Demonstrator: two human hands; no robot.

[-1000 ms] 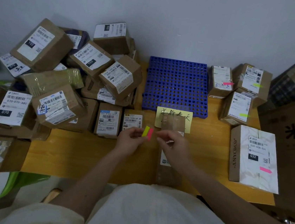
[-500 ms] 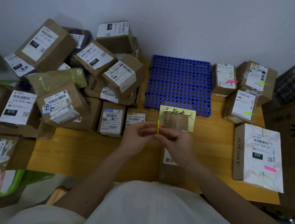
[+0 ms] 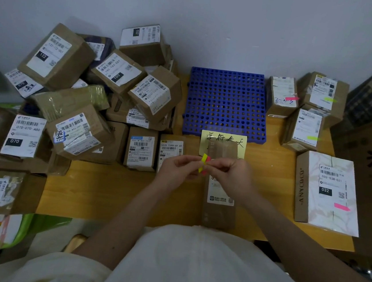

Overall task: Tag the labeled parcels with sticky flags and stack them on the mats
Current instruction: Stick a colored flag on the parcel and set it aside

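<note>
Hands (image 3: 202,173) rejoined, sticky flags (image 3: 203,163) fanned again

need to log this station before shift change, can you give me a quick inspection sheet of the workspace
surface: wooden table, bare patch in front of the person.
job's things: sticky flags, yellow and pink, pinched between both hands; long brown parcel under the hands, no flag seen on it; blue mat with nothing on it; white parcel 032 with a pink flag; three flagged parcels at the far right.
clutter: heap of unflagged parcels on the left; yellow note by the mat.
hands: left hand and right hand both pinch the flags.
cables: nothing seen.
surroundings: grey wall; large carton at right.
</note>
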